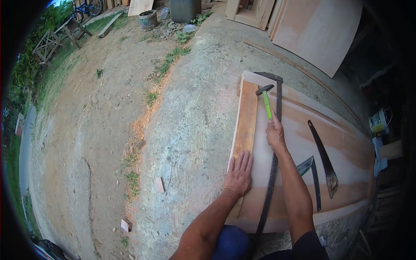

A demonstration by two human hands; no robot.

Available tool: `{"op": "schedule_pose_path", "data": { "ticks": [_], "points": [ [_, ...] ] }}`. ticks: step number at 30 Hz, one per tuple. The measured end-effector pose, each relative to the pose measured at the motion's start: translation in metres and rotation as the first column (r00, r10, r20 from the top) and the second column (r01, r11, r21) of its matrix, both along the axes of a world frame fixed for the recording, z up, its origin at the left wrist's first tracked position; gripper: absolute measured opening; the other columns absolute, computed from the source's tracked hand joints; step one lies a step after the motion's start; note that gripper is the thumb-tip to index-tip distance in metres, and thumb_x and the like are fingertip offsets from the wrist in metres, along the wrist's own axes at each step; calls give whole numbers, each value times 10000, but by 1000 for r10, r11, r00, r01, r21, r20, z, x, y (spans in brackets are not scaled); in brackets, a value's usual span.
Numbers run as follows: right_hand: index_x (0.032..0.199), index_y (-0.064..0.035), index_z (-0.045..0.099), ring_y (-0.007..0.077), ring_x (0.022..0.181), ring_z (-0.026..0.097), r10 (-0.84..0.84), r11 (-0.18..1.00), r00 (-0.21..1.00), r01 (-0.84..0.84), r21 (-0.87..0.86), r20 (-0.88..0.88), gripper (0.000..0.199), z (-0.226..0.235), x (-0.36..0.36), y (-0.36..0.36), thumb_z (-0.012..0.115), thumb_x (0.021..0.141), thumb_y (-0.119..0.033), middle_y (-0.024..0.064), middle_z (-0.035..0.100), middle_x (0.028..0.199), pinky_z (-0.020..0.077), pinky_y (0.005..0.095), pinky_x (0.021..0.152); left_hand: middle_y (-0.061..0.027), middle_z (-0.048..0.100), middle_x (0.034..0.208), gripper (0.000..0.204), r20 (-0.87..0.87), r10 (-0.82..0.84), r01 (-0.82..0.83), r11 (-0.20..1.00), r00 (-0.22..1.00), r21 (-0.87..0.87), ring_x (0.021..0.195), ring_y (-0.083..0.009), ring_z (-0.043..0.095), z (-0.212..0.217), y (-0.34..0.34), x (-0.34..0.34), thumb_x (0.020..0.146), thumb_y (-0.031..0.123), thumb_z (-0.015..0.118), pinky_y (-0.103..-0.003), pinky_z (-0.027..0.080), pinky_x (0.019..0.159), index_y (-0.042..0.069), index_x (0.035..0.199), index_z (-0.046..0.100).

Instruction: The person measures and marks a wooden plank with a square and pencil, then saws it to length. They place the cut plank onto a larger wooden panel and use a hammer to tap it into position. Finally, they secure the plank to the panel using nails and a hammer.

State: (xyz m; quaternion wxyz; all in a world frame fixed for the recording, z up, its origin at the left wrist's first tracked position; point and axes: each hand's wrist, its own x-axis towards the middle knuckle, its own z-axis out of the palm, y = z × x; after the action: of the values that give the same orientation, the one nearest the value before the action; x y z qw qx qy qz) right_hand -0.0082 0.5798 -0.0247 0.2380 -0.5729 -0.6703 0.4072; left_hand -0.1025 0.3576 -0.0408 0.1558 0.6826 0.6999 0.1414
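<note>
My right hand (275, 133) is wrapped round the green handle of a hammer (267, 104). The dark hammer head is over the right edge of a narrow wooden board (247, 117), near its far end; whether it touches the board I cannot tell. My left hand (239, 175) lies flat on the near part of that board, fingers spread. The board runs along the left edge of a large plywood panel (299, 143). A long dark bar clamp (269, 186) spans the panel, passing beneath my right forearm. Right of that forearm lie a metal square (316, 182) and a handsaw (323, 156).
The panel is low over rough concrete (195, 130). Plywood sheets (316, 30) lean at the far right, with a long wooden strip (299, 69) on the ground before them. A white bucket (380, 121) stands at right. Small wood offcuts (160, 184) and shavings (139, 125) lie left.
</note>
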Motion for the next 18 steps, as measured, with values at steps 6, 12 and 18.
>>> {"op": "schedule_pose_path", "data": {
  "ticks": [6, 12, 18],
  "points": [
    [1125, -44, 544, 54, 417, 349, -298, 929, 870, 169, -329, -392, 254, 33, 110, -111, 531, 1058, -289, -21, 455, 643, 290, 255, 344, -153, 238, 1663, 707, -69, 12, -14, 1000, 998, -20, 1554, -324, 167, 0, 10, 16, 941, 254, 459, -516, 107, 1253, 24, 1579, 258],
    [894, -58, 504, 117, 439, 441, -260, 941, 944, 201, -271, -203, 309, 37, 268, -276, 541, 1047, -324, -2, 463, 625, 383, 329, 407, -176, 206, 1670, 741, -259, -2, 12, 999, 966, 36, 1556, -324, 159, -6, 6, 24, 970, 338, 438, -512, 136, 1248, 29, 1602, 204],
    [877, -35, 554, 165, 579, 532, -421, 907, 903, 416, -72, -89, 299, 37, 351, -482, 576, 1035, -288, 70, 500, 671, 432, 366, 545, -173, 195, 1674, 775, -361, -50, 81, 994, 931, 71, 1551, -325, 169, -26, 2, 15, 1034, 543, 332, -511, 168, 1234, 30, 1602, 211]
  ]
}}
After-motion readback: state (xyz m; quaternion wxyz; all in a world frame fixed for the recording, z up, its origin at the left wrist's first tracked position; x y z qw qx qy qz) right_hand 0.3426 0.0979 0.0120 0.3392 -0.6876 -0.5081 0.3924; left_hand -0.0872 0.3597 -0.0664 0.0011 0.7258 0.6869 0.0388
